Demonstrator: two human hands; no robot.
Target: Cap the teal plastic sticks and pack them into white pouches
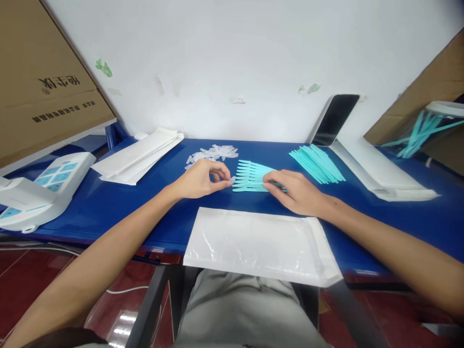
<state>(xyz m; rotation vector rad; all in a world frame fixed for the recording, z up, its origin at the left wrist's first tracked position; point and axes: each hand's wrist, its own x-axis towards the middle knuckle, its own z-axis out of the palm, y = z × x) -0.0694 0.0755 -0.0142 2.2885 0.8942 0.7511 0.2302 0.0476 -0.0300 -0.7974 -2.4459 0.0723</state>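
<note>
Thumb and fingers of my left hand (208, 180) pinch a small translucent plastic cap (233, 179) at the tip of a thin turquoise plastic stick. My right hand (293, 190) has its fingertips closed on a turquoise stick (250, 185) at the near side of a fanned row of turquoise sticks (253, 169). Behind my left hand lies a loose heap of translucent caps (217, 152). Beyond my right hand is a pile of more turquoise sticks (317, 163). A white plastic-faced pouch (253, 244) lies in front of both hands, over the table's near edge.
White pouches (139, 157) lie at the left, near a white device with blue keys (58, 176). A dark-screened phone (335, 118) leans on the wall. More white packaging (387, 176), a clear container of turquoise sticks (427, 130) and a cardboard box (43, 72) flank the blue table (145, 212).
</note>
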